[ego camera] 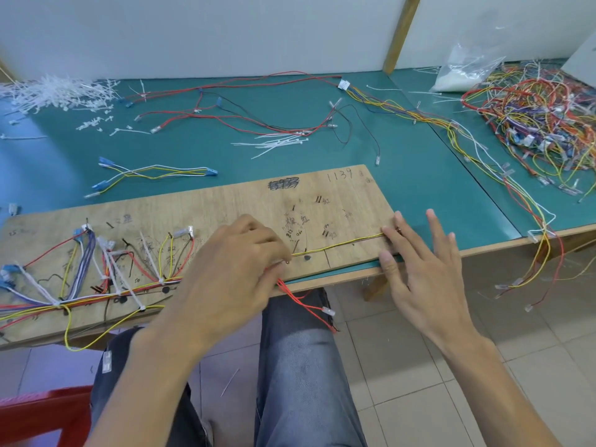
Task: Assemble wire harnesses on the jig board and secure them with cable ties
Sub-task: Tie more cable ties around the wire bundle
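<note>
The yellow wire (342, 245) is stretched along the board (245, 201) from left to right, pinched by the curled fingers of the left hand (238, 253) and pressed by the straight, spread fingers of the right hand (422, 262).

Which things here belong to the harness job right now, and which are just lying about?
Job in hand: jig board, yellow wire, red wires, left hand, right hand, cable ties.
Lying about: tie offcuts, plastic bag, tangled wire heap.
</note>
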